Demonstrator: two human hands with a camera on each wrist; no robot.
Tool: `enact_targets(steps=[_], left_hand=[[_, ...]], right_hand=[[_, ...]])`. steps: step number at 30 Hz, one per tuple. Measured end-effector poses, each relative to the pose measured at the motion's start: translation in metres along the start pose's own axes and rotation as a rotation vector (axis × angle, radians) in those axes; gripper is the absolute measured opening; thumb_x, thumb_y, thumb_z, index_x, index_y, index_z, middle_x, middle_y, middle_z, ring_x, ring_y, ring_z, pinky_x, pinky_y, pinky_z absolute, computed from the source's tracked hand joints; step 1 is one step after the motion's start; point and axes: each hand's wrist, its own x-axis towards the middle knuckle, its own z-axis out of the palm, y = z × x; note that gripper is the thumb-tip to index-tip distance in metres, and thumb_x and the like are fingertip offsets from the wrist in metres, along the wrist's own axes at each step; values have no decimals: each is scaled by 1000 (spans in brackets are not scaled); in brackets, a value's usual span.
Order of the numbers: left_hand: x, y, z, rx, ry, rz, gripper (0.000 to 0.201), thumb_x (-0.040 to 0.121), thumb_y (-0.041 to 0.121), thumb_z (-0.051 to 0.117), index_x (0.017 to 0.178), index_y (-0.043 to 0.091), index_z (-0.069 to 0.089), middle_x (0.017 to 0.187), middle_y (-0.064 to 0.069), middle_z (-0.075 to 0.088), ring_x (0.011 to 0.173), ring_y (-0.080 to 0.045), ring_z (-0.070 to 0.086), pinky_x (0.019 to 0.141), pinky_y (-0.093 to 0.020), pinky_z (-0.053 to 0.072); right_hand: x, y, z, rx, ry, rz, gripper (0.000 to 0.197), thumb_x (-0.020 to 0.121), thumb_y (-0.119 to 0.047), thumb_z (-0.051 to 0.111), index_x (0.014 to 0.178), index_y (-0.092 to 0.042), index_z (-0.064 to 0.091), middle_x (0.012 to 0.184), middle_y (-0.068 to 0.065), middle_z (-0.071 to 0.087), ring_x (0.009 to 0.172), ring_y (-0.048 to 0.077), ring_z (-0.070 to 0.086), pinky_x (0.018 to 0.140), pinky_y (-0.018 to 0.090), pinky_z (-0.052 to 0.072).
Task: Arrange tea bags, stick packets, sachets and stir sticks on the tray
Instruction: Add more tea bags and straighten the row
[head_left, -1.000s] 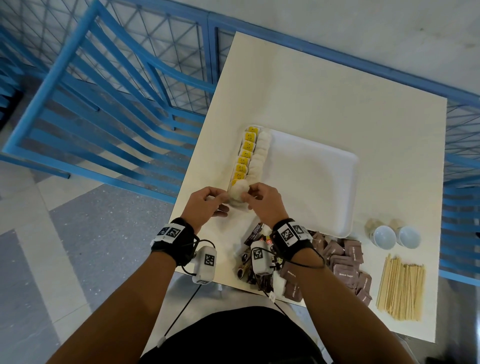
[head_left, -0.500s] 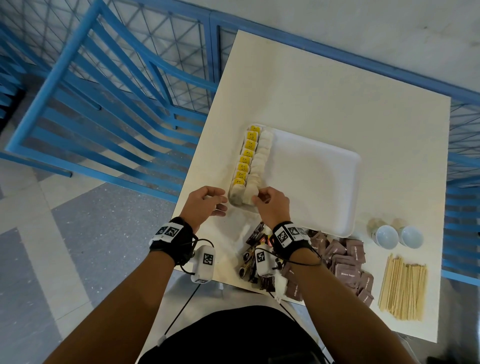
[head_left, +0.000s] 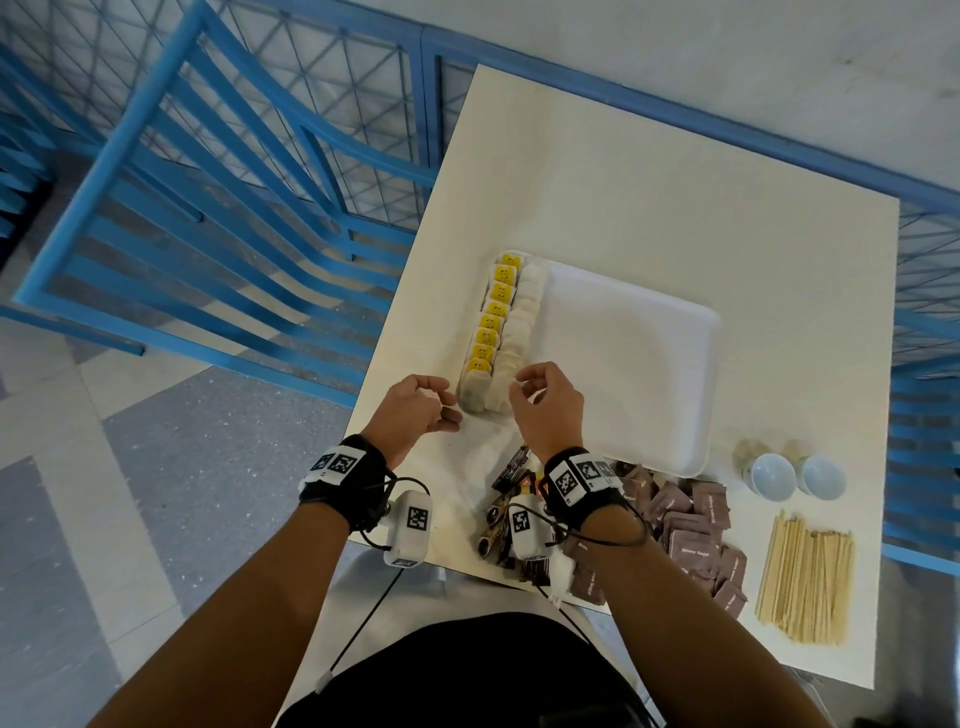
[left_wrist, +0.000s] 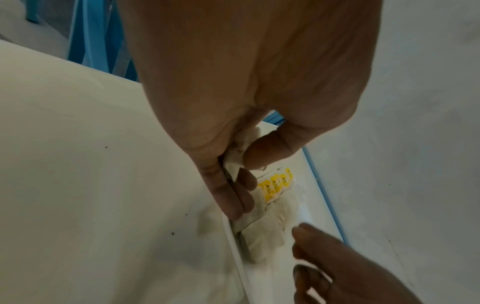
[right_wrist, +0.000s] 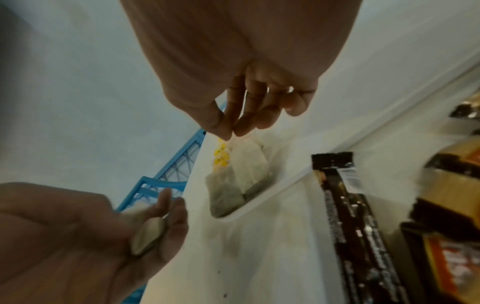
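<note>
A white tray (head_left: 649, 374) lies on the table, with a row of tea bags (head_left: 498, 332) with yellow tags along its left edge. My right hand (head_left: 519, 385) hovers over the near end of that row. Its thumb and forefinger pinch at the top corner of the nearest tea bag (right_wrist: 246, 164), which stands in the tray. My left hand (head_left: 448, 410) is just left of the tray's near corner. Its fingers curl round another tea bag (left_wrist: 235, 162), which shows in its palm (right_wrist: 148, 234) in the right wrist view.
Dark stick packets (head_left: 509, 499) lie under my right wrist. Brown sachets (head_left: 696, 525) are piled to their right, then wooden stir sticks (head_left: 805, 582) and two small white cups (head_left: 769, 475). Blue railing (head_left: 208, 208) borders the table's (head_left: 675, 182) left and far sides.
Both hands held a tea bag together over the tray's near left corner. That bag now stands in the row, and the left hand has drawn back to the left.
</note>
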Motion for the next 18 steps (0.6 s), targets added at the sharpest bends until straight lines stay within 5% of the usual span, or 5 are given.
enact_targets(steps=[9,14,18], left_hand=[[0,-8,-1,59,-33,92,30,99,-9,54,128,-1,52,103,-22,70,83,-28,73,80,-36,63],[-3,-8,-2,30,-41,84,38,99,-3,60,133,5,47,110,-26,71,92,-34,74,81,-35,63],[-6,-8,-2,56,-46,96,29,99,10,66,122,-3,56,103,-22,75,90,-33,76,84,-40,63]], right_hand=[[-3,-31,27,-65,-349,-101,16,90,-37,72,94,-22,75,87,-11,69,76,-2,60,64,5,40],[-2,-33,28,-87,-390,-148,20,87,-41,75,94,-22,76,91,-5,70,75,2,57,66,6,38],[1,-31,24,-31,-389,-101,20,87,-39,76,93,-19,74,88,-10,70,71,-3,56,62,4,40]])
